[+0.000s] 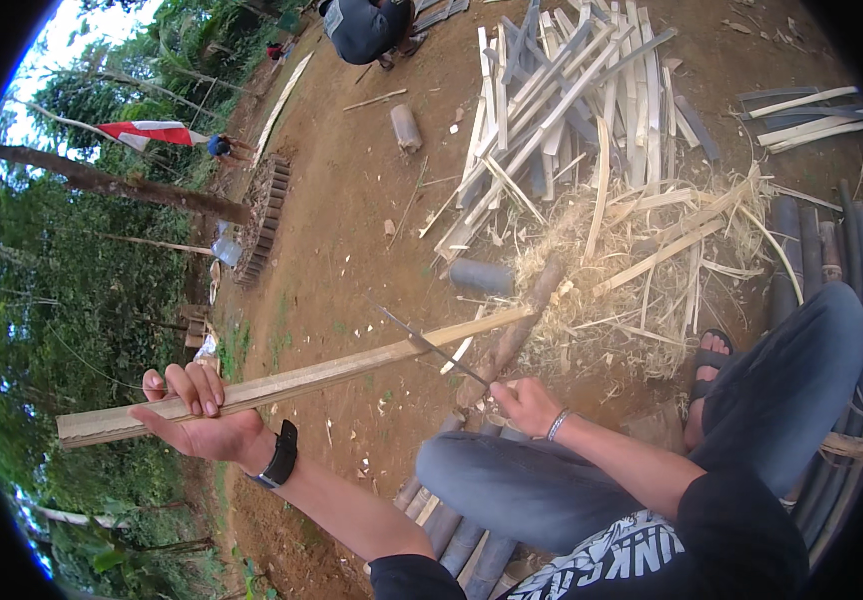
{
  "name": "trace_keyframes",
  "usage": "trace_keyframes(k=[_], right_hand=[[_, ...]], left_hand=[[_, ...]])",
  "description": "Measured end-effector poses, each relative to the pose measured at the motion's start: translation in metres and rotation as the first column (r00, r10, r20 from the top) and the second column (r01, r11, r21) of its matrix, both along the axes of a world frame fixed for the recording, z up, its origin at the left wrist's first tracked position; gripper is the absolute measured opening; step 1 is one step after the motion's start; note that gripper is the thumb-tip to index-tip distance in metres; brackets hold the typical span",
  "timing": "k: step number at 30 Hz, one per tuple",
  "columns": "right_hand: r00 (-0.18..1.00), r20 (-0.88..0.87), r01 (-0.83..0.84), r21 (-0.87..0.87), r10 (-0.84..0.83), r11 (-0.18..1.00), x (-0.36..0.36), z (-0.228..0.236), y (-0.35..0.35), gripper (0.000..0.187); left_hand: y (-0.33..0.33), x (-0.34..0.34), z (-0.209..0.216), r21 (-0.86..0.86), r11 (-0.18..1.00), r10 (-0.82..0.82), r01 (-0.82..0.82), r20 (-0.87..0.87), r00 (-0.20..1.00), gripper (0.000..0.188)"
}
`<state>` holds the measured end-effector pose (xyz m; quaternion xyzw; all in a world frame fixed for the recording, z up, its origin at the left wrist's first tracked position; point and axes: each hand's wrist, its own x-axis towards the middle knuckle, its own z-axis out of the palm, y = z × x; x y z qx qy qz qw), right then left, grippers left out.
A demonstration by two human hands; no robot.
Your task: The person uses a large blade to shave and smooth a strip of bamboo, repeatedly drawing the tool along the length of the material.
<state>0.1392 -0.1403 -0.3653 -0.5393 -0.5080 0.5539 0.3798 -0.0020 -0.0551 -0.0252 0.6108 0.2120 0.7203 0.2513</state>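
Note:
My left hand is wrapped round the wide near end of a long, pale bamboo strip, its fingers curled over the upper edge. The strip slants away to the right, and its narrow far tip reaches a brown log on the ground. In my right hand is the handle of a long, thin-bladed knife, closed in the fingers. The dark blade crosses the strip near its far part and points up and to the left. Whether the edge bites into the strip, I cannot tell.
Shavings lie heaped beyond the log, below a big pile of split bamboo strips. A short bamboo piece rests beside them. Bamboo poles lie under and beside my legs. Another person crouches at the top.

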Motion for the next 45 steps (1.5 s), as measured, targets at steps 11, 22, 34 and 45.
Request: trace_keyframes(k=[11, 22, 34, 45], right_hand=[[0.999, -0.037, 0.029, -0.023, -0.03, 0.999, -0.01, 0.002, -0.013, 0.069], [0.991, -0.127, 0.027, -0.078, -0.036, 0.997, 0.011, 0.012, -0.007, 0.073], [0.987, -0.161, -0.019, -0.022, 0.015, 1.0, 0.007, 0.025, -0.017, 0.069], [0.978, -0.163, 0.103, -0.185, -0.134, 0.977, -0.004, -0.042, -0.008, 0.076]], left_hand=[[-0.026, 0.0, -0.008, 0.013, 0.994, 0.104, -0.104, -0.007, 0.995, 0.032], [-0.028, 0.021, -0.007, 0.033, 0.996, 0.087, -0.086, -0.052, 0.995, 0.026], [-0.025, 0.015, -0.012, 0.004, 0.999, 0.045, -0.045, -0.037, 0.998, 0.026], [-0.023, 0.018, -0.012, 0.04, 0.999, -0.009, 0.012, -0.064, 0.998, 0.031]])
